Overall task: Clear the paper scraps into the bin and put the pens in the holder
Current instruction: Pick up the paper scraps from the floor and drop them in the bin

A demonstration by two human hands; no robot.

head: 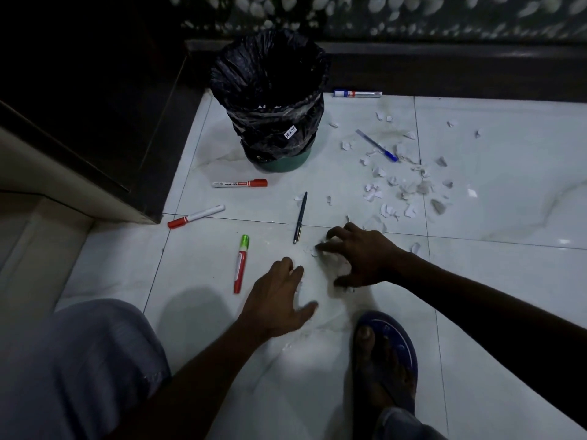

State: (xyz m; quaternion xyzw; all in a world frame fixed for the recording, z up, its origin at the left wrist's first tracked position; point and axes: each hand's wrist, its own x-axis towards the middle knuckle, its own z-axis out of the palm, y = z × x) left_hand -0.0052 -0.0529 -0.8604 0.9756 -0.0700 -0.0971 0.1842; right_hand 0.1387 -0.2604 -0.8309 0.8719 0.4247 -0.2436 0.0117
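On the floor: pale glossy tiles [495,281] with dark grout lines, dimly lit, seen from above by a crouching person.
Left hand [279,300]: at 6 o'clock of the scene's middle, palm down on the tile, fingers held close together and thumb splayed toward 3 o'clock; it grips nothing.
Right hand [362,255]: just at 2 o'clock from the left one, fingers spread and curled like a claw over a few small white bits; whether any bit is actually pinched cannot be told.
Paper scraps [400,185]: a loose scatter of torn white pieces at 2 o'clock from the hands, lying well apart from the bin's mouth.
Bin [270,100]: at 12 o'clock, upright, lined with a black bag folded over its rim, green base showing below.
Dark pen [300,217]: at 12 o'clock of the hands, between them and the bin, nearly vertical in view.
Green-capped marker [241,265]: at 9 o'clock of the left hand, red body.
Red markers: one [239,183] just below the bin, another [196,216] at 10 o'clock near the dark cabinet [95,122].
Blue pen [376,145]: among the scraps, slanted.
Blue-and-white marker [357,94]: by the far wall, at 1 o'clock.
Sandalled foot [384,360]: at 5 o'clock.
Holder: not seen.
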